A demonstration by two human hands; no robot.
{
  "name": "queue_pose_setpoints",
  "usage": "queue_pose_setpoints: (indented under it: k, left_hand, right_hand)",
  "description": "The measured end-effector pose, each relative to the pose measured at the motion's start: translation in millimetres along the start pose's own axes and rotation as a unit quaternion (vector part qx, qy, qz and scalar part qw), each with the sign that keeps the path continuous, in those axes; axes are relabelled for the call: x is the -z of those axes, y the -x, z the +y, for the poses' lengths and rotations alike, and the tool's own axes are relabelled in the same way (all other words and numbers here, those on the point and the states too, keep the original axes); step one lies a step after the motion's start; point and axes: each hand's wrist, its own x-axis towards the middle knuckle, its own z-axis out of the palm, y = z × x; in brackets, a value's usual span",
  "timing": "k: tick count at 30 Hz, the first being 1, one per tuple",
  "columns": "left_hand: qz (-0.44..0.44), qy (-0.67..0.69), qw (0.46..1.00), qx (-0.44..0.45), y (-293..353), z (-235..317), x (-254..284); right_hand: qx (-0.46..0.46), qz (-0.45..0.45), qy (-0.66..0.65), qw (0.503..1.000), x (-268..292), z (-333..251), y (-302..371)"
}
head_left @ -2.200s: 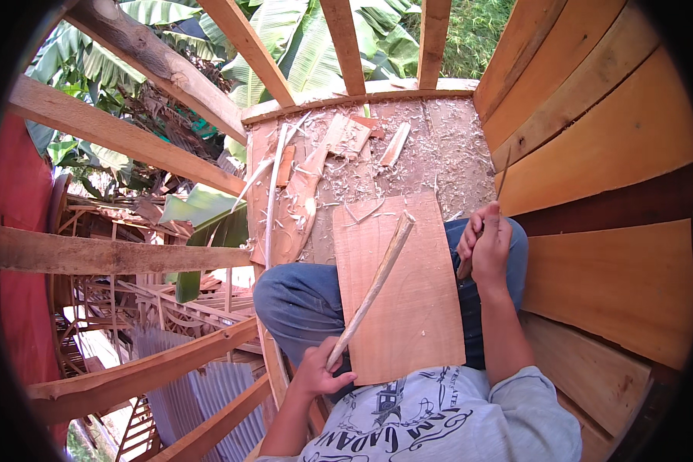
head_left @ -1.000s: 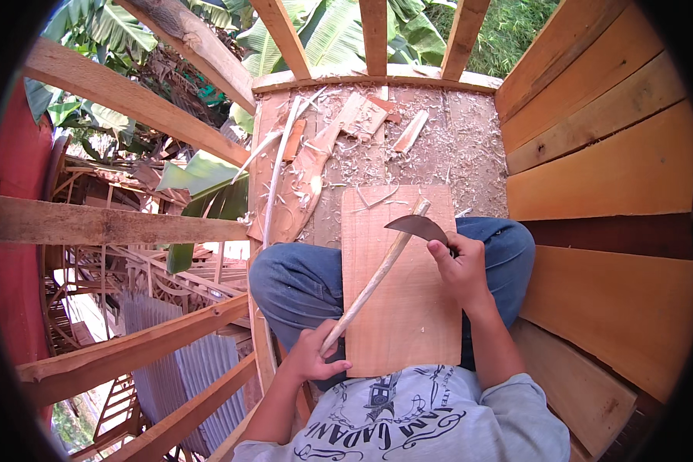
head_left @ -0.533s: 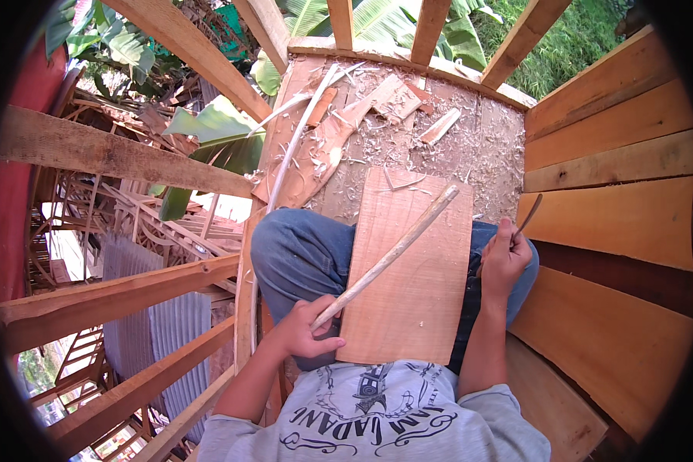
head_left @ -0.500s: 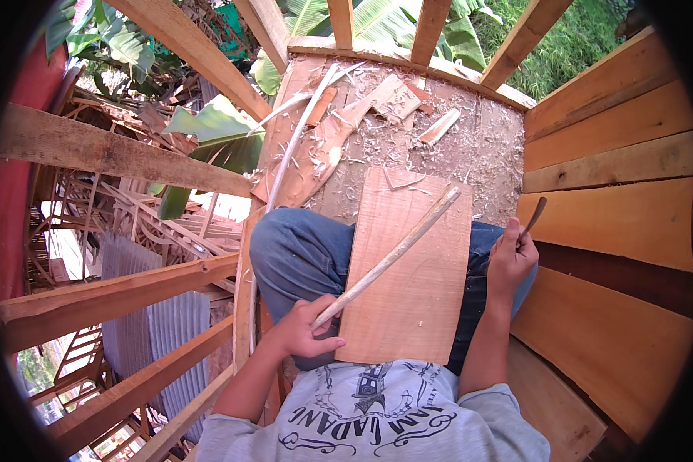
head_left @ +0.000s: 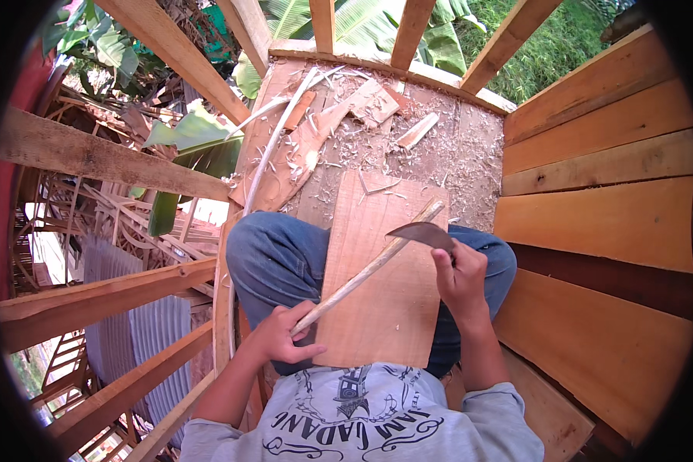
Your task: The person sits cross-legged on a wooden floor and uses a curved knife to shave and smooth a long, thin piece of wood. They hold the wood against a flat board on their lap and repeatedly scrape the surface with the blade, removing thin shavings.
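Note:
A pale stick [head_left: 369, 268] slants across a flat wooden board [head_left: 385, 308] that rests over my lap. My left hand [head_left: 286, 335] is closed round the stick's near end, beside the board's left edge. In my right hand [head_left: 462, 279] is a knife with a dark curved blade [head_left: 423, 233]; its handle is hidden in my fist. The blade crosses over the stick near its far end. Whether it touches the wood I cannot tell. A thin curled shaving [head_left: 379, 186] lies at the board's far edge.
Shavings litter the plank floor [head_left: 470, 154] ahead, with offcuts [head_left: 373, 104] and a wood chunk [head_left: 418, 131]. A long pale strip [head_left: 273, 142] runs along the left. Wooden rails [head_left: 108, 158] stand left, a plank wall [head_left: 593, 219] right. Corrugated sheets [head_left: 158, 339] show below the rails.
My right hand has come in from the right, bringing the knife blade over the far part of the stick. My left hand keeps its hold. The whole view has shifted slightly.

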Motion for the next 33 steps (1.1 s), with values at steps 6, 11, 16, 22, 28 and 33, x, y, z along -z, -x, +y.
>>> queue_pose_setpoints:
  k: [6,11,16,22,28,33]
  left_hand:
    - [-0.014,0.004,1.0,-0.004,-1.0,-3.6,-1.5]
    - [-0.014,0.013,1.0,-0.007,-2.4,-2.2,1.2]
    - [-0.021,0.006,1.0,-0.011,-2.7,-3.1,1.0]
    - [-0.027,0.006,1.0,-0.013,-3.6,-4.5,2.5]
    - [-0.022,-0.004,1.0,-0.015,-2.7,-5.0,1.2]
    - [-0.024,-0.009,1.0,-0.008,-3.6,-4.7,1.8]
  right_hand:
    - [-0.069,0.008,-0.016,0.997,-12.2,17.8,-1.5]
    - [-0.019,0.034,-0.008,0.999,-20.2,7.3,2.6]
    - [-0.136,0.067,-0.021,0.988,-1.6,5.5,0.3]
    - [-0.09,0.064,-0.015,0.994,15.4,4.6,-5.8]
    - [-0.17,0.097,-0.061,0.979,-0.3,38.5,-3.6]
    - [-0.093,0.09,-0.05,0.99,8.3,16.6,-0.1]
